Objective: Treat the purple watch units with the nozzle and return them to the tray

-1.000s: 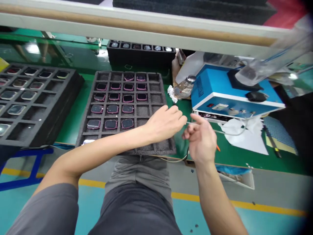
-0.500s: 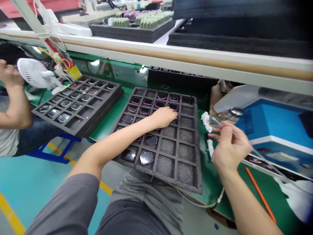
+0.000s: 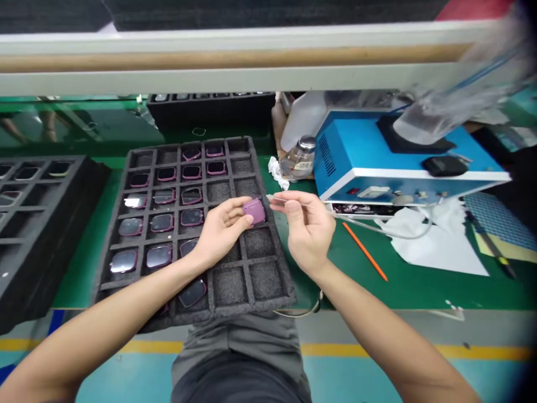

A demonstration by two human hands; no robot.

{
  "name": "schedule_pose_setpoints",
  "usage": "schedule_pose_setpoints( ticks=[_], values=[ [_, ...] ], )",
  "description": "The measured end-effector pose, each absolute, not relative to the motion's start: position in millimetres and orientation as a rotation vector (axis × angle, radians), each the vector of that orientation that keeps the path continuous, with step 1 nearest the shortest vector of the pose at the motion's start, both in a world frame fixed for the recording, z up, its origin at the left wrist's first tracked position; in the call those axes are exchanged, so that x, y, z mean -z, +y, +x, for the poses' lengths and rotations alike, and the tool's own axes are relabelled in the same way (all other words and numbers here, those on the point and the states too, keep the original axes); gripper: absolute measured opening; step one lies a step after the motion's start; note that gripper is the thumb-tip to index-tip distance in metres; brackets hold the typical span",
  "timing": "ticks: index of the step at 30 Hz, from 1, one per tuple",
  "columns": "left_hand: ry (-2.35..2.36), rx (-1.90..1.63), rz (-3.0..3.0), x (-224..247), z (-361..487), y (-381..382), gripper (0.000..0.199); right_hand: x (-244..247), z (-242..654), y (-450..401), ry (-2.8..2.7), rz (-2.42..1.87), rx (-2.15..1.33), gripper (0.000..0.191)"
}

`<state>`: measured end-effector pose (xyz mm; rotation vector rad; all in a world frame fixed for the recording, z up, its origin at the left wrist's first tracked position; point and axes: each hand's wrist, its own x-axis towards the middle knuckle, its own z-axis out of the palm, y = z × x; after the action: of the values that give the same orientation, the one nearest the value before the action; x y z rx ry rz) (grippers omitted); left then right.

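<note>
My left hand pinches a purple watch case between thumb and fingers, its smooth purple face turned up. It is raised above the right side of a dark foam tray. Just right of it, my right hand grips a thin needle-tipped dispenser like a pen. The tip points left and is close to the case; I cannot tell whether they touch. A clear tube trails from my right hand toward the blue machine. Several purple-framed watch cases with dark glass, such as one watch, lie in the tray's compartments.
Another foam tray stands at the left. Behind my right hand are a blue machine, a glass jar and crumpled tissue. An orange stick and white paper lie right. A shelf edge crosses above.
My left hand has come up from the tray with the purple watch case and now holds it beside my right hand. The view has turned right.
</note>
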<state>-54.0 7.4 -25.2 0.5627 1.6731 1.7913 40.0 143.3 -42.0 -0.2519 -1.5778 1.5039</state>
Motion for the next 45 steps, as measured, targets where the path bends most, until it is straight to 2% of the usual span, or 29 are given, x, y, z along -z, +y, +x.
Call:
schedule_pose_setpoints(
  ticks=[7,12,16,26,45],
  values=[
    [1.65,-1.952,0.474,20.0,-51.3,8.4,0.031,40.3,44.2,139.0,-1.564,-0.233,-1.513,0.009],
    [1.607,-2.01,0.374,22.9,-51.9,10.0,0.043,42.6,44.6,136.6,-1.644,-0.262,-1.5,0.009],
    [1.648,-1.992,0.347,21.9,-49.9,10.2,0.036,44.4,43.2,136.6,-1.653,-0.256,-1.519,0.009],
    [1.711,-1.954,0.419,18.9,-46.4,7.9,0.031,45.6,42.2,137.9,-1.644,-0.27,-1.506,0.01],
    [1.717,-1.945,0.479,21.7,-46.4,7.5,0.032,46.8,42.4,138.1,-1.655,-0.28,-1.51,0.01]
  ],
)
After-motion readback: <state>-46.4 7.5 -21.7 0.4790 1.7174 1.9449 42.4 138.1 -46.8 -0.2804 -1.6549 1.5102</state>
